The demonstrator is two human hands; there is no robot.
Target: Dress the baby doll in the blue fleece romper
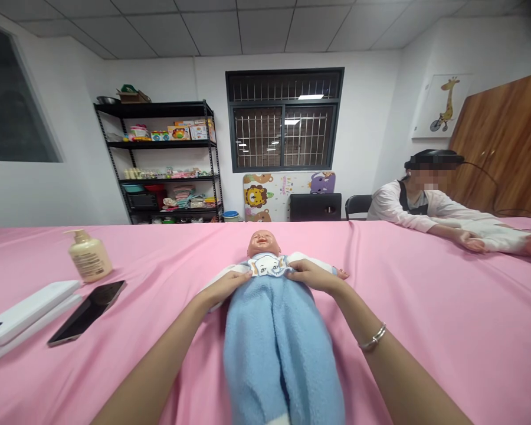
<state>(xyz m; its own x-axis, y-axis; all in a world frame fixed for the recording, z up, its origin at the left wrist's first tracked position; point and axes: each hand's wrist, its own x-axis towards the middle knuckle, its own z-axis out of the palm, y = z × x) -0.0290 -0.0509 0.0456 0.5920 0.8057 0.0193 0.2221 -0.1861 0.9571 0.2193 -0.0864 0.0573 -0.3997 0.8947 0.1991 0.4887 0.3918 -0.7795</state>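
A baby doll (264,245) lies on its back on the pink-sheeted table (416,295), head away from me. It wears a white top with an elephant print (265,265) and blue fleece trousers (277,354) that run toward me. My left hand (223,288) and my right hand (312,274) hold the waist of the trousers on either side of the doll's belly. A silver bracelet (372,337) circles my right wrist. The doll's legs and feet are hidden inside the fleece.
Left of the doll stand a cream pump bottle (89,257), a black smartphone (86,313) and a white flat device (26,313). A co-worker (416,203) sits at the far right, one hand (471,241) on the table. A shelf of baby goods (159,159) stands behind.
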